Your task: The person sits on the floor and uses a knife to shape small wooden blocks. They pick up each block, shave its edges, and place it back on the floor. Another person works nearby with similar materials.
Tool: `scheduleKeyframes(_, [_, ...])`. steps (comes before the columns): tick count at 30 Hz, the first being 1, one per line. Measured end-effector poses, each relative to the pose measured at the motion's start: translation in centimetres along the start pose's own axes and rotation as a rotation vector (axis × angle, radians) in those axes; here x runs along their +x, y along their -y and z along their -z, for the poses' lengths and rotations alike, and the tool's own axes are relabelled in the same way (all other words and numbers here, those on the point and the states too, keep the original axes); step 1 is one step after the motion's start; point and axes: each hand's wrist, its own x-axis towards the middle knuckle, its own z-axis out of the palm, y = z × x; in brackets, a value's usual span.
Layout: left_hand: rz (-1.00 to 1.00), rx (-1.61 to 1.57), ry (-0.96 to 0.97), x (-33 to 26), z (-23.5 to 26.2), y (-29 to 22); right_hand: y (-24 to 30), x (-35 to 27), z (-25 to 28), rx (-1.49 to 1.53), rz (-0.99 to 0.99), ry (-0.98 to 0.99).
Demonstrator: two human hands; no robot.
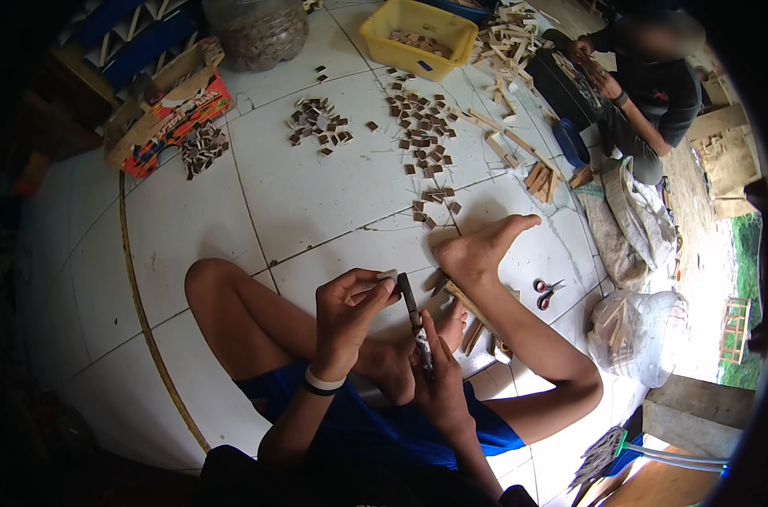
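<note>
The left grip, the left hand [343, 319], is pinched, thumb and fingers together on a small flat piece [388, 275] at its 1 o'clock. The right hand [441, 387] is wrapped round the lower part of a dark stick [410, 306], whose top end points to 11 o'clock and sits just beside the piece, at its 3 o'clock; whether they touch, I cannot tell. The piece looks light, stiff and easily dropped, so its edges suit a fingertip pinch. The stick seems light and rigid, best held low. Scissors [549, 294] lie towards 2 o'clock from the right hand; brown squares [426, 127] scatter across the floor [316, 203] at 12.
</note>
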Motion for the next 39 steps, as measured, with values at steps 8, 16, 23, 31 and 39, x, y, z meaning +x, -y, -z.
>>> scheduleKeyframes(8, [0.147, -0.055, 0.04, -0.4, 0.5, -2.1, 0.7, -0.2, 1.2, 0.114, 0.033, 0.079])
scheduleKeyframes(16, [0.078, -0.034, -0.019, -0.8, -0.2, -2.7, 1.4, 0.1, 1.2, 0.048, 0.091, 0.035])
scheduleKeyframes(23, [-0.121, 0.039, -0.074, -1.1, -0.6, -2.4, 1.2, -0.1, 0.7, 0.16, 0.072, -0.016])
scheduleKeyframes(31, [-0.228, 0.097, -0.075, -1.4, -1.0, -1.4, 1.5, -0.2, 0.0, 0.14, 0.128, -0.012])
scheduleKeyframes(39, [-0.149, 0.07, -0.063, -1.4, -1.3, -1.6, 1.6, -0.3, 0.0, 0.101, 0.142, -0.038])
